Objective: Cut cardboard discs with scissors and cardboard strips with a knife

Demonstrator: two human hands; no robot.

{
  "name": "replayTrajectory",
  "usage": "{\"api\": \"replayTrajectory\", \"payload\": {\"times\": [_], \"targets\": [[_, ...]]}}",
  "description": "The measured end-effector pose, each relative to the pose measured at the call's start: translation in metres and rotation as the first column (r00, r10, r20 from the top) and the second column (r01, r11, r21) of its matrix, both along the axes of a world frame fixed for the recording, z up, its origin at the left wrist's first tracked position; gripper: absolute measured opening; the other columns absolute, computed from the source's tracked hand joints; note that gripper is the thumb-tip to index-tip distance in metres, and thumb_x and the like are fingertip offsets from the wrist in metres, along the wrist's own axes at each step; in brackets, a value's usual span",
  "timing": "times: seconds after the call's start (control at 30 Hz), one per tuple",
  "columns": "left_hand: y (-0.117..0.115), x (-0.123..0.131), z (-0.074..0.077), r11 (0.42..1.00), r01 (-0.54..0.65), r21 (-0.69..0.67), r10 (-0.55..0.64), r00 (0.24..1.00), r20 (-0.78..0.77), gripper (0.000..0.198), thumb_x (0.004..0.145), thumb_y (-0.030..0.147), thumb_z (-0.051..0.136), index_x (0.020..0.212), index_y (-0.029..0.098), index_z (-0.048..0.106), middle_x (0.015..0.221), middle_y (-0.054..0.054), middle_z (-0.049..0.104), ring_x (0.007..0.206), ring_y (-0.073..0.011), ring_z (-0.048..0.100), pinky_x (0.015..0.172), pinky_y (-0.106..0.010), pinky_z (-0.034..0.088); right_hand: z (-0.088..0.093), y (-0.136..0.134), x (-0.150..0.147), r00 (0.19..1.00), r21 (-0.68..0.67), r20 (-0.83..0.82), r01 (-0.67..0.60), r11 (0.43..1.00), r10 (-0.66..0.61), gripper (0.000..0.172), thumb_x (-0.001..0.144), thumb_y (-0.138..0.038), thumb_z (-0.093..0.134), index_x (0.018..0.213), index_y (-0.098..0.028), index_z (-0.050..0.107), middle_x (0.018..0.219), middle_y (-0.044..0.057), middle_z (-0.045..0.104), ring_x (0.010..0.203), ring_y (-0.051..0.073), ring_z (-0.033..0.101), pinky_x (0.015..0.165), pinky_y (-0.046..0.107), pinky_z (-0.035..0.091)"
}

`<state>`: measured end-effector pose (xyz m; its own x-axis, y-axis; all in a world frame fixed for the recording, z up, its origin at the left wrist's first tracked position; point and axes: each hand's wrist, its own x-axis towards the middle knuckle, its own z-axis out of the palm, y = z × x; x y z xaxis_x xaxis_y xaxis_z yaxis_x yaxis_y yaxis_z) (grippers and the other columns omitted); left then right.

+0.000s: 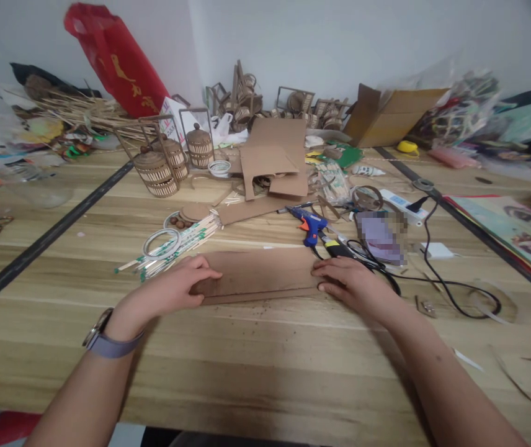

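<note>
The left hand (pixel 184 284) and right hand (pixel 349 284) grip opposite ends of a flat cardboard strip (pixel 260 273) before the person; whether it sits fully on the wooden table (pixel 247 379) is hard to tell. Just beyond lie green-and-white sticks (pixel 199 238), left, and a blue glue gun (pixel 313 231), right; farther back stand handled, slatted containers (pixel 200 149).

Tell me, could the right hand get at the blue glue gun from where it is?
Probably yes: the right hand is at the right end of the cardboard strip, and the blue glue gun lies uncovered just beyond, though a yellow-and-black tool lies partly between.
</note>
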<state>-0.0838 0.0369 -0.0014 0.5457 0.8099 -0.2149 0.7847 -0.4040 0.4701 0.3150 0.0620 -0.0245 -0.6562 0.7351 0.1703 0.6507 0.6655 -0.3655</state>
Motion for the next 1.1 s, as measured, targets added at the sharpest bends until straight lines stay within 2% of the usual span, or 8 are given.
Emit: {"api": "replayTrajectory", "payload": {"times": [0.37, 0.53, 0.73, 0.93, 1.1], "targets": [[0.002, -0.007, 0.001, 1.000, 0.010, -0.022, -0.008, 0.998, 0.061, 0.048, 0.079, 0.011, 0.060, 0.125, 0.023, 0.068, 0.118, -0.007, 0.061, 0.114, -0.0249, 0.055, 0.103, -0.038, 0.041, -0.004, 0.004, 0.005, 1.000, 0.044, -0.006, -0.025, 0.999, 0.025, 0.018, 0.093, -0.023, 0.058, 0.103, -0.021, 0.073, 0.110, 0.012, 0.075, 0.102, 0.028, 0.071, 0.087, 0.042, 0.056], [0.001, -0.008, -0.001, 0.999, 0.021, -0.043, -0.017, 0.997, 0.080, 0.051, 0.080, 0.010, 0.057, 0.128, 0.024, 0.065, 0.117, -0.007, 0.059, 0.111, -0.0235, 0.056, 0.101, -0.037, 0.043, -0.003, 0.004, 0.004, 1.000, 0.041, -0.004, -0.027, 0.999, 0.027, 0.018, 0.092, -0.022, 0.059, 0.102, -0.021, 0.073, 0.109, 0.012, 0.076, 0.102, 0.028, 0.071, 0.087, 0.043, 0.056], [-0.002, -0.001, 0.001, 1.000, 0.027, -0.004, -0.027, 0.999, 0.045, 0.058, 0.077, 0.009, 0.055, 0.132, 0.026, 0.064, 0.107, -0.004, 0.056, 0.104, -0.0217, 0.055, 0.094, -0.033, 0.045, -0.003, 0.002, 0.002, 1.000, 0.049, -0.010, -0.022, 0.999, 0.022, 0.018, 0.093, -0.022, 0.058, 0.103, -0.021, 0.073, 0.109, 0.012, 0.075, 0.101, 0.027, 0.070, 0.087, 0.042, 0.056], [-0.004, 0.009, 0.000, 0.998, 0.031, 0.051, -0.034, 0.997, 0.064, 0.051, 0.086, 0.013, 0.050, 0.132, 0.029, 0.065, 0.106, -0.005, 0.055, 0.101, -0.0213, 0.053, 0.094, -0.034, 0.043, -0.003, 0.002, 0.002, 1.000, 0.030, 0.009, -0.004, 1.000, 0.004, 0.019, 0.092, -0.021, 0.059, 0.105, -0.022, 0.073, 0.110, 0.011, 0.075, 0.101, 0.026, 0.069, 0.090, 0.041, 0.055], [-0.003, 0.022, -0.001, 0.991, 0.090, 0.094, -0.093, 0.995, 0.029, 0.057, 0.085, 0.004, 0.045, 0.130, 0.033, 0.066, 0.103, -0.004, 0.054, 0.101, -0.0208, 0.050, 0.092, -0.033, 0.043, -0.003, 0.001, 0.000, 0.998, 0.037, 0.056, 0.032, 0.999, -0.034, 0.026, 0.092, -0.019, 0.059, 0.115, -0.019, 0.071, 0.113, 0.013, 0.075, 0.103, 0.028, 0.069, 0.091, 0.045, 0.054]]}}
